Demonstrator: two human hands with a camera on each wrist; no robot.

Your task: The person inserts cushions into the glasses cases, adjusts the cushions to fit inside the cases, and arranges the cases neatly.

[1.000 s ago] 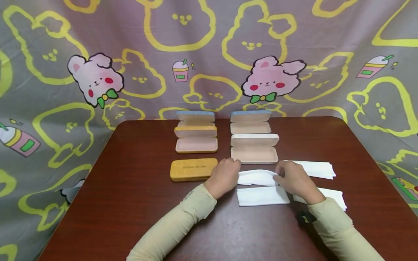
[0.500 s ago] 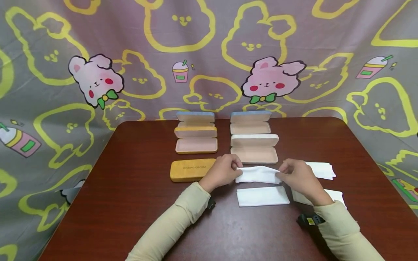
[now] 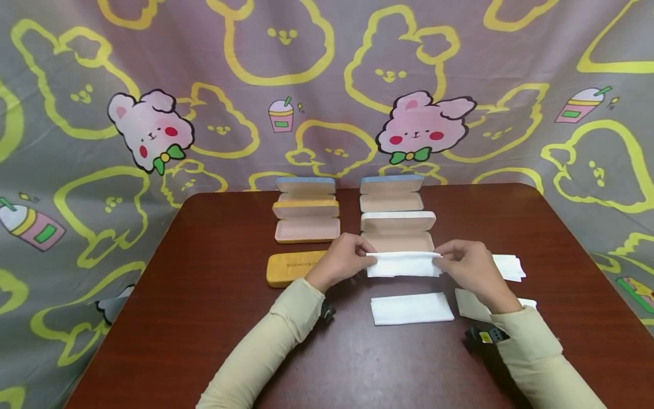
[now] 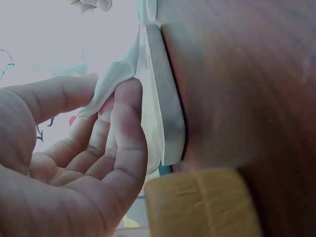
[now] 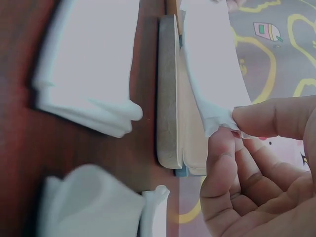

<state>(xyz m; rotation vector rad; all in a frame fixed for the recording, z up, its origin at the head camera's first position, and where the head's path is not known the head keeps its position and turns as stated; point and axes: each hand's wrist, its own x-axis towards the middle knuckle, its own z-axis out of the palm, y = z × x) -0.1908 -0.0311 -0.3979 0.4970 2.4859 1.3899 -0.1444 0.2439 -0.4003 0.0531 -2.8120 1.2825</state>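
gap between open yellow case [image 3: 307, 230] and white case [image 3: 396, 242], raised white lid [image 3: 398, 222] blocking beyond held cloth [image 3: 403, 265]

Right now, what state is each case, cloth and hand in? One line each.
Held cloth: folded, held up
Left hand: pinching that cloth's left end
Right hand: pinching its right end
Middle cloth: folded, lying flat
Far right cloth: folded, partly hidden
Near right cloth: folded, partly hidden
Near yellow case: shut
Far yellow case: open
White case: open
Left blue case: open
Right blue case: open
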